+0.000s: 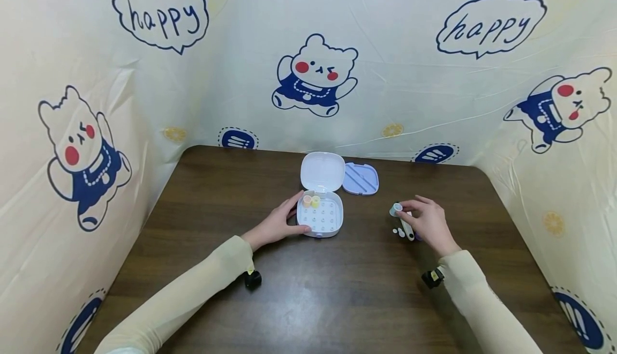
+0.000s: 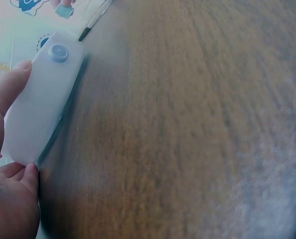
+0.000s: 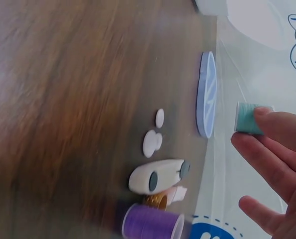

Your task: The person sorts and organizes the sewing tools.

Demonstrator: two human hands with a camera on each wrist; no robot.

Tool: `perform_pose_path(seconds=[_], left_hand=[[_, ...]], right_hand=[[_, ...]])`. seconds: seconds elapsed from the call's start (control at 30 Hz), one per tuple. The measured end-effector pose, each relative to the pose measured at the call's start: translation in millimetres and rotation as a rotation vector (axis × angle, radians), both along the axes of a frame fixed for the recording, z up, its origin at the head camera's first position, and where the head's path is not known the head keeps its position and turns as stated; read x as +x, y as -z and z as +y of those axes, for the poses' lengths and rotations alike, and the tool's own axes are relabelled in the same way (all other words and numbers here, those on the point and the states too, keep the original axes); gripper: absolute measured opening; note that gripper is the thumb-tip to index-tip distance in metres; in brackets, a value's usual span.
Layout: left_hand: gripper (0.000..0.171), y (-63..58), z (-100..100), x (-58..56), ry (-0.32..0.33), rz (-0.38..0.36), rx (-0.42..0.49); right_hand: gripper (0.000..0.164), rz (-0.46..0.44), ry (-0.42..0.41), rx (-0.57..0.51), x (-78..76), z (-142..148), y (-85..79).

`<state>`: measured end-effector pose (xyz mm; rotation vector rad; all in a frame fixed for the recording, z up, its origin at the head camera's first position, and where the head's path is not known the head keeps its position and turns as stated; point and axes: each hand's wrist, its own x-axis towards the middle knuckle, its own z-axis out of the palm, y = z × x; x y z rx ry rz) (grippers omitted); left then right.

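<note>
My left hand (image 1: 277, 225) grips the left side of a small white sewing box (image 1: 332, 232), its thumb at the front and fingers toward the back corner. The box's lid (image 1: 323, 172) stands raised. Inside, a peach thread spool (image 1: 307, 201) and a yellow thread spool (image 1: 315, 202) sit side by side at the back left, among rows of short pegs. My right hand (image 1: 428, 223) pinches a teal thread spool (image 3: 246, 118) between thumb and fingers, above the table and to the right of the box.
Below the right hand lie white buttons (image 3: 149, 143), a white tool with a dark oval spot (image 3: 142, 183), a gold-coloured ribbed piece (image 3: 156, 200) and a purple thread spool (image 3: 150, 222). A lavender tray (image 1: 368, 179) lies beside the lid. Printed cloth hangs behind the table.
</note>
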<state>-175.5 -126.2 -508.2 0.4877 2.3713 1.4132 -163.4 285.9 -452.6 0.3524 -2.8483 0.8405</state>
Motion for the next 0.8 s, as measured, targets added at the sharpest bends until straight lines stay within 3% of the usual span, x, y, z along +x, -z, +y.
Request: perform_pose_path(seconds=[0.8], left_hand=[[0.106, 1.7, -1.3, -1.5, -0.006, -0.012, -0.017]], right_hand=[[0.022, -0.048, -0.060, -0.069, -15.1, -39.2, 4.4]])
